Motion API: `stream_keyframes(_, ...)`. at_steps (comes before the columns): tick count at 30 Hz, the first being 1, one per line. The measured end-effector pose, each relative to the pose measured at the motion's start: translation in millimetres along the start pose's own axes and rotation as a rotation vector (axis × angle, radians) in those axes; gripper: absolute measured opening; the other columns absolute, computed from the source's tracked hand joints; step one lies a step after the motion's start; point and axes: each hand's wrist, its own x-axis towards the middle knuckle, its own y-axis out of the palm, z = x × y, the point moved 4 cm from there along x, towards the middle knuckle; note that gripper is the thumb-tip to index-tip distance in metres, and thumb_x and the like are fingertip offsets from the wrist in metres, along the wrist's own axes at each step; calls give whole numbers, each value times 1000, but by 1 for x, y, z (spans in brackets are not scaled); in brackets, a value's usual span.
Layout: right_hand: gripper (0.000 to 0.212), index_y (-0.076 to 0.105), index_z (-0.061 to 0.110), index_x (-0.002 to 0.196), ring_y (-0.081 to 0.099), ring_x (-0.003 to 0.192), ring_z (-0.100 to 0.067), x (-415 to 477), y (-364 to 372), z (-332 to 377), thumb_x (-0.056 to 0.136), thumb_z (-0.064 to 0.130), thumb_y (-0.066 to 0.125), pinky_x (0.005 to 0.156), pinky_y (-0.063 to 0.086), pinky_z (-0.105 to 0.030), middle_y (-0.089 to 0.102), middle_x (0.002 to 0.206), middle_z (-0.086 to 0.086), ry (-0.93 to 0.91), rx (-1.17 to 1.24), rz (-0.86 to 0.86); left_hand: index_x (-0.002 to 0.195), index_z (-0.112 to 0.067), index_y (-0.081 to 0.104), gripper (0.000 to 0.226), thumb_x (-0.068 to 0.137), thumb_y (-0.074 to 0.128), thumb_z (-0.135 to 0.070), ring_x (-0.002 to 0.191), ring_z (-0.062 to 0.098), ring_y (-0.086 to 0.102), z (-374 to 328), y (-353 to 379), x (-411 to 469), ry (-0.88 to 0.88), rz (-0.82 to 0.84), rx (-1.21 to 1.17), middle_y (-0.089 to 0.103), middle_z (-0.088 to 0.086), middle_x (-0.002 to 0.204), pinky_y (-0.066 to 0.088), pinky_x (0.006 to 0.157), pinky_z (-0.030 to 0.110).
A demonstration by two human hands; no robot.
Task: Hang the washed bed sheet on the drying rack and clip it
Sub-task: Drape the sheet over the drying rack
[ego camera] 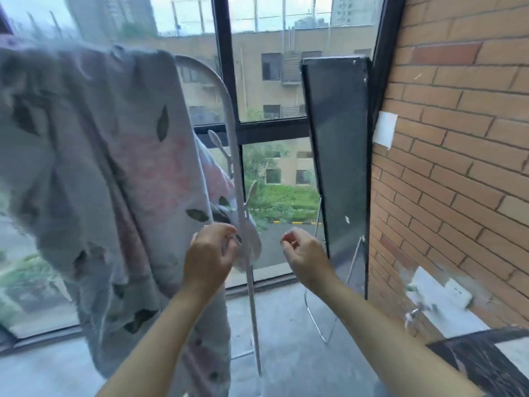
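the left hand (210, 253) was curled at the right edge of the pale grey bed sheet printed with dark leaves and pink flowers (94, 156), fingertips pinched near the fabric beside the white metal upright of the drying rack (234, 156); whether it truly gripped cloth or a clip i could not tell. the right hand (305, 253) hovered just to the right of the upright, fingers loosely curled with thumb and forefinger nearly meeting, holding nothing i could make out. the sheet was draped over the rack's curved top rail, hanging in a bunched fall towards the grey floor (286, 339). no clip was clearly visible, so clipping looked not yet done. bunched and heavy to one side, the sheet could have slid off the rail. a tall dark panel on a thin wire stand (337, 156) leaned near the brick wall (458, 138), crowding the space to the right
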Motion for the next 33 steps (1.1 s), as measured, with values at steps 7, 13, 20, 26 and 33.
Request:
stream_keyframes(7,9,62,14,85,56,75,-18,35,78,54,89,15,54,71,47,-35,62,80,-1,40,86,19,89,-13,61,20,80,44,-18,83,21,57,70,-76,28,66,-24,81,60,2,87,46,76,35)
stream_keyframes(13,11,61,18,83,60,76,-18,41,103,39,88,15,52,69,51,-36,63,79,1,178,122,-19,87,-15,63,15,77,58,-5,88,17,55,80,-44,38,130,187,77,61,-2,90,49,75,32)
stream_keyframes(20,14,60,15,98,58,86,-18,61,109,-32,92,15,48,72,43,-27,62,92,1,394,127,45,119,-20,58,34,87,49,-15,112,20,55,86,36,25,80,535,184,43,-7,142,50,76,31)
stream_keyframes(26,33,49,17,125,56,91,-20,113,135,-77,92,19,48,74,43,-29,61,111,-2,424,69,271,129,-19,43,42,86,43,-19,98,36,58,125,64,29,-267,690,488,29,-2,148,51,75,40)
stream_keyframes(33,98,14,31,150,46,127,-24,182,184,-91,76,20,77,99,46,-43,42,145,-3,283,192,574,138,-21,34,50,88,39,-14,110,34,53,147,73,44,-521,647,590,26,-1,150,47,82,38)
